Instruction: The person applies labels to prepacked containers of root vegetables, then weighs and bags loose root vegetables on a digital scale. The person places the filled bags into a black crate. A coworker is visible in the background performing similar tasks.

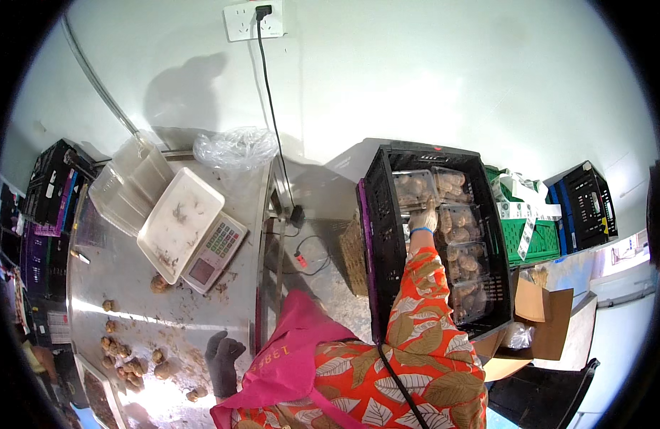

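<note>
My right hand, in a pale glove with a blue band at the wrist, reaches into a black plastic crate. Its fingers touch the lower edge of a clear plastic punnet of brown, lumpy produce, possibly mushrooms; whether they grip it is unclear. More filled punnets stand in a column to its right. Over the steel table's front part is my left hand, in a dark grey glove, fingers partly curled and nothing visible in it. Loose brown pieces lie on the table to its left.
A digital scale with a white tray stands on the steel table, beside stacked clear containers and a plastic bag. A black cable hangs between table and crate. Label strips lie over a green crate; an open cardboard box is nearer.
</note>
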A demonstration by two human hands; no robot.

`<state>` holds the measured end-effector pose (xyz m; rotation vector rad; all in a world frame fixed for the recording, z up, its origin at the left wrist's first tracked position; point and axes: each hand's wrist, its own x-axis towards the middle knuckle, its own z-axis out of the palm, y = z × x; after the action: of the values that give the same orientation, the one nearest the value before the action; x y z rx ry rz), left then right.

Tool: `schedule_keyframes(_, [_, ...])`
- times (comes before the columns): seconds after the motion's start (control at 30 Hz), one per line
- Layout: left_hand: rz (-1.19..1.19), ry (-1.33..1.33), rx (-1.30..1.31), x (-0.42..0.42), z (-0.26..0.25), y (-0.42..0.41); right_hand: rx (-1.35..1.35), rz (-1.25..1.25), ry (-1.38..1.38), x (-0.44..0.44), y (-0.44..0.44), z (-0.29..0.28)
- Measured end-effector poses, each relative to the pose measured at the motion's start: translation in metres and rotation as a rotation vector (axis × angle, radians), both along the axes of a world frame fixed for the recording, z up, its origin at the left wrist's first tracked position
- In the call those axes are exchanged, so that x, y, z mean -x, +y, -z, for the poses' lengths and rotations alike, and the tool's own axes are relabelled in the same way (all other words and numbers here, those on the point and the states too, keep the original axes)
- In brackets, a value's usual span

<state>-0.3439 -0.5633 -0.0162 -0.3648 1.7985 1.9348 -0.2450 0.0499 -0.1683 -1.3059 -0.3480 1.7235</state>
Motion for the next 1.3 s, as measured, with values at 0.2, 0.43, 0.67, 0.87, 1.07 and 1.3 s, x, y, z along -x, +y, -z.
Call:
schedule_keyframes(0.2, [0.009, 0.061, 0.025, 0.002, 0.009, -0.01, -0.047, -0.432, -0.57, 0.011, -0.013, -0.018])
schedule_keyframes(0.43, [0.0, 0.026, 0.001, 0.009, 0.013, -0.027, -0.539, -0.884, -1.315, 0.007, 0.01, -0.056])
schedule_keyframes(0.67, [-0.258, 0.047, -0.086, -0.02, 0.027, -0.089, -0.873, -1.043, -0.68, 0.15, -0.063, -0.179])
schedule_keyframes(0.87, [-0.458, 0.079, -0.057, -0.047, 0.035, -0.132, -1.49, -1.469, -0.498, 0.345, -0.298, -0.217])
schedule_keyframes(1.07, [-0.704, 0.087, -0.028, -0.076, 0.046, -0.168, -2.142, -1.445, -0.483, 0.477, -0.474, -0.236])
schedule_keyframes(1.3, [-0.893, 0.031, 0.033, -0.082, 0.064, -0.201, -2.408, -1.432, -0.779, 0.56, -0.521, -0.211])
